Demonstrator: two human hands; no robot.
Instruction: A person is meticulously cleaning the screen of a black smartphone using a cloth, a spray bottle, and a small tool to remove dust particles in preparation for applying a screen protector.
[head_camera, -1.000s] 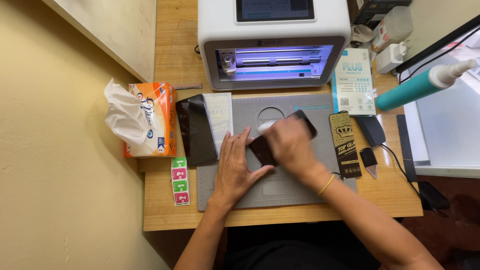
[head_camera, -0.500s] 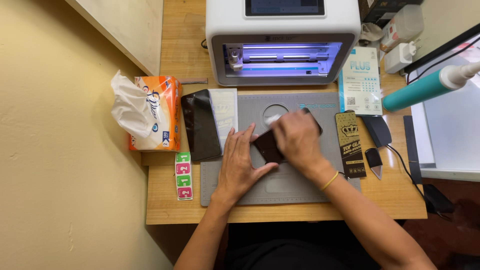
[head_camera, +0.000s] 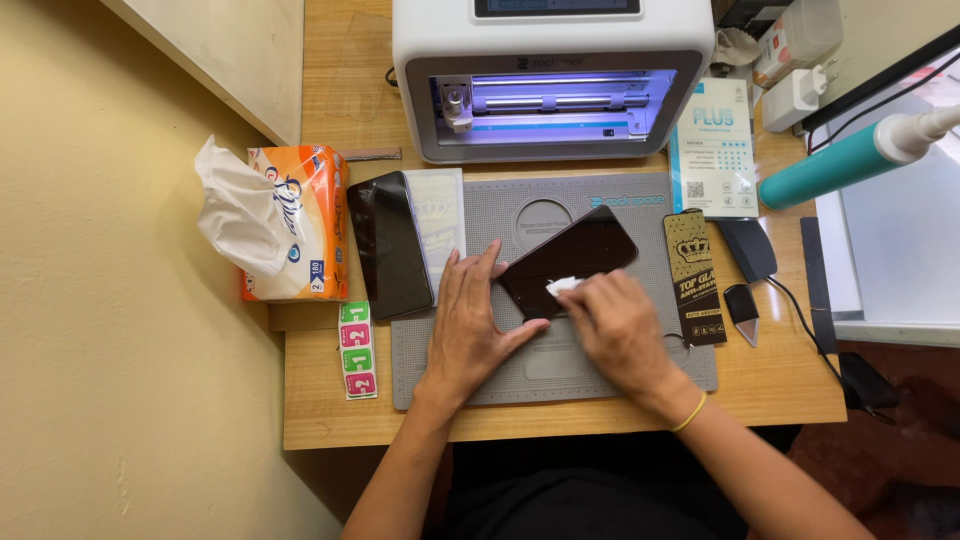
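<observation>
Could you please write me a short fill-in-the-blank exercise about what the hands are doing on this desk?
1. The right hand presses a small ____ wipe on the dark phone.
2. The left hand steadies the phone on the ____ mat.
3. The tissue pack is mostly ____.

Missing words: white; grey; orange

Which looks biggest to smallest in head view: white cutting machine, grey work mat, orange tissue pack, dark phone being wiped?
1. Grey work mat, white cutting machine: too close to rank
2. Orange tissue pack
3. Dark phone being wiped
</observation>
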